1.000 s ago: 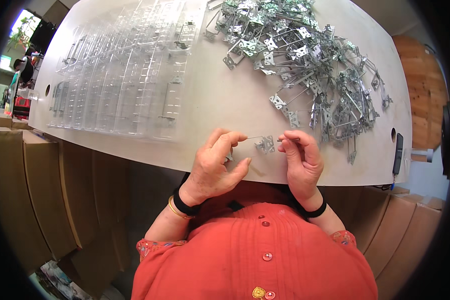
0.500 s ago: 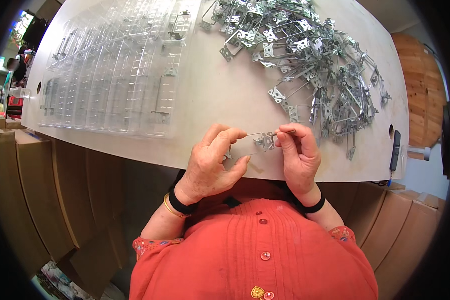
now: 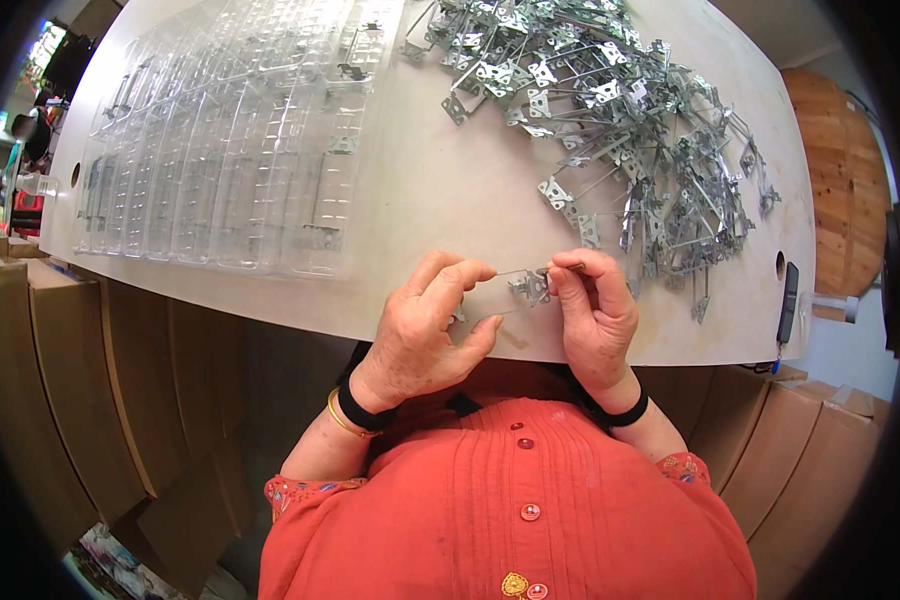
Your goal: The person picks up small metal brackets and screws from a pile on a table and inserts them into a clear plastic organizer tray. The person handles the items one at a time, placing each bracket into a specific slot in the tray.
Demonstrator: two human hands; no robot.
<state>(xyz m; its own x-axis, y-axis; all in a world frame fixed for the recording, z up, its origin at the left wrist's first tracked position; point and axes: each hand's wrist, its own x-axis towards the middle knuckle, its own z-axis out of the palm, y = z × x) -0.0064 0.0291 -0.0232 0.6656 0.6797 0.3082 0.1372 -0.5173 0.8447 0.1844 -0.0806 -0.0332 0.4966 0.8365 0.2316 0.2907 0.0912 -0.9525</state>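
Near the table's front edge, a small silvery metal bracket with thin wire rods (image 3: 532, 288) spans the gap between my two hands. My left hand (image 3: 415, 325) is curved around one end of it, index finger and thumb at the rods, and a bit of metal shows between the fingers. From the other side, my right hand (image 3: 600, 320) pinches the piece at its plate end between thumb and index finger. My fingertips partly cover it. Beyond my right hand lies a tangled heap of similar metal brackets with rods (image 3: 625, 140).
At the left stands a clear plastic tray (image 3: 210, 240) with long compartments, a few holding metal pieces. The white table (image 3: 430, 200) has a curved front edge. A dark, flat oblong object (image 3: 790, 303) is at its right edge. Cardboard boxes (image 3: 70, 370) stand below on both sides.
The metal bracket has turned slightly between my fingers and sits a touch lower. My right fingers have shifted a little over its plate end; both hands keep their grip.
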